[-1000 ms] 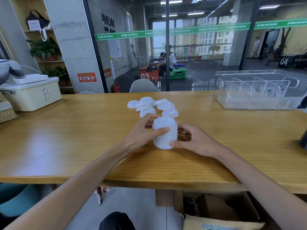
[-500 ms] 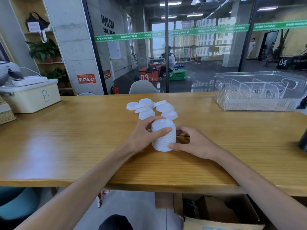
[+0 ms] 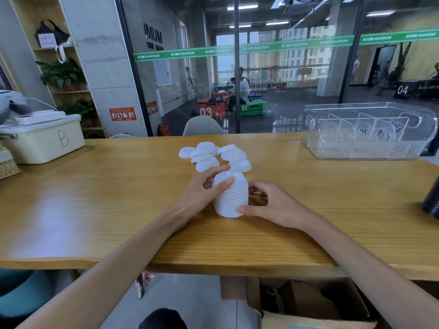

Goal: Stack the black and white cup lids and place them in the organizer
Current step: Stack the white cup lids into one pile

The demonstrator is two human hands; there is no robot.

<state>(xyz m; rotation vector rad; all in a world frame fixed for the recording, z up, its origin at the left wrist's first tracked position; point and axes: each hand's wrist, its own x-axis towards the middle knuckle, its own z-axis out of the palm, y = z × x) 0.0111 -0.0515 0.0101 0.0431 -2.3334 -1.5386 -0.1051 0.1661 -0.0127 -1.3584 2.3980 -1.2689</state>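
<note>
A stack of white cup lids (image 3: 231,197) stands upright on the wooden table (image 3: 95,198) in front of me. My left hand (image 3: 202,193) grips the stack from the left, thumb across its upper front and fingers curled behind. My right hand (image 3: 273,205) holds it from the right, thumb pressing the base. Several loose white lids (image 3: 213,155) lie in a pile just behind the stack. The clear plastic organizer (image 3: 365,131) with dividers sits at the table's far right. A stack of black lids (image 3: 432,203) shows at the right edge, cut off by the frame.
A cream box marked "B" (image 3: 42,138) sits at the far left of the table, with a woven basket (image 3: 8,165) beside it. A cardboard box (image 3: 308,305) stands on the floor under the table. A glass wall runs behind the table.
Both hands stay around the white stack; my left thumb has slid a little across its top front. The stack has not visibly moved.
</note>
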